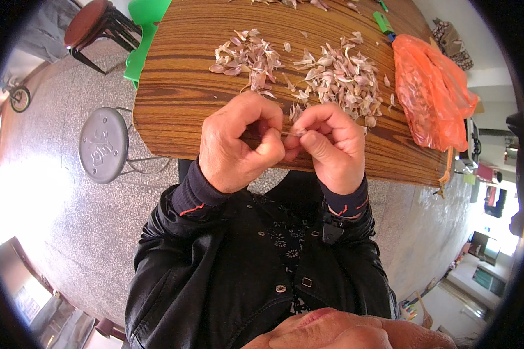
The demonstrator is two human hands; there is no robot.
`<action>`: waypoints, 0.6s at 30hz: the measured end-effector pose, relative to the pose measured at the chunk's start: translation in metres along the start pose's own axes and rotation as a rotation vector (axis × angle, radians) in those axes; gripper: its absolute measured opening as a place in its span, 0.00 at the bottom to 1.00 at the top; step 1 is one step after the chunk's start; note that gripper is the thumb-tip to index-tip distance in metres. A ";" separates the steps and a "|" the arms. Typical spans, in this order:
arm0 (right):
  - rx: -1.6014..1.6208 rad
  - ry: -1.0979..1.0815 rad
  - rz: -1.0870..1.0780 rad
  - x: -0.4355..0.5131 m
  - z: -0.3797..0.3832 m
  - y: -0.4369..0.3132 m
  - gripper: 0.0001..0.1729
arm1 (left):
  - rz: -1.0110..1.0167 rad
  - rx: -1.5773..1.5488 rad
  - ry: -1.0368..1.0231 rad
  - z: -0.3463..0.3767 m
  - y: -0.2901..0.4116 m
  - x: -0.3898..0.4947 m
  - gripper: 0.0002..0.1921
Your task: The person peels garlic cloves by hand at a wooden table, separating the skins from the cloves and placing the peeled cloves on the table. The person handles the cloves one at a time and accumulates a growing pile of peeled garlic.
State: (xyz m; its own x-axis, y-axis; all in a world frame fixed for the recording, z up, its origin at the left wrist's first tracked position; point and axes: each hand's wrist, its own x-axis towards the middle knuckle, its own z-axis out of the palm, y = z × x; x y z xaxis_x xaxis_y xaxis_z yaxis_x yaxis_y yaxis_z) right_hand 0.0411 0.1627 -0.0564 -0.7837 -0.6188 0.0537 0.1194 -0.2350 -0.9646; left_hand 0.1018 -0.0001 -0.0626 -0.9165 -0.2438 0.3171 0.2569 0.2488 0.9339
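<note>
Above the near edge of a wood-grain table (179, 109), my two hands meet at a small garlic clove (299, 132). The thumb and fingertips of my right hand (334, 146) pinch its pale body. My left hand (242, 141) curls round with thumb and forefinger together at the clove's thin, drawn-out tip. Fingers cover most of the clove. Just beyond my right hand spreads a large pile of pinkish garlic cloves (345, 78). A smaller pile of cloves (253, 59) lies beyond my left hand.
A thin orange plastic bag (432, 96) with cloves inside rests at the table's right side, beside a green-and-blue object (383, 24). More cloves (288, 3) lie at the far edge. To the left stand a grey round stool (104, 145), a green plastic chair (146, 39) and stacked brown-topped stools (85, 22).
</note>
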 end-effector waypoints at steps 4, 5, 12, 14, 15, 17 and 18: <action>0.085 0.076 -0.023 0.000 0.001 0.001 0.10 | -0.066 -0.117 0.055 -0.001 -0.004 -0.001 0.05; 0.078 0.107 -0.024 0.000 0.002 0.002 0.11 | -0.089 -0.145 0.066 -0.001 -0.005 -0.001 0.05; -0.056 0.120 -0.057 0.000 0.001 0.001 0.13 | 0.090 0.046 0.194 0.010 -0.007 0.003 0.05; -0.089 0.120 -0.052 0.000 0.001 0.002 0.14 | 0.070 -0.031 0.137 0.009 -0.006 0.003 0.05; -0.104 0.137 -0.071 0.000 0.002 0.003 0.13 | 0.055 -0.069 0.109 0.009 -0.006 0.002 0.05; -0.134 0.170 -0.103 0.000 0.004 0.005 0.12 | 0.068 -0.030 0.097 0.008 -0.005 0.001 0.06; -0.142 0.169 -0.104 0.000 0.003 0.005 0.11 | 0.075 -0.012 0.089 0.007 -0.004 0.001 0.06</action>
State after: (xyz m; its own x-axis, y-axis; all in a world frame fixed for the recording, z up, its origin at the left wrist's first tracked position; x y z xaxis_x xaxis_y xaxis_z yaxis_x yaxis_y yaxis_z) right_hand 0.0438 0.1592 -0.0603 -0.8795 -0.4600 0.1222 -0.0447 -0.1757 -0.9834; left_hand 0.0975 0.0055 -0.0672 -0.8637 -0.3078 0.3990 0.3279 0.2581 0.9088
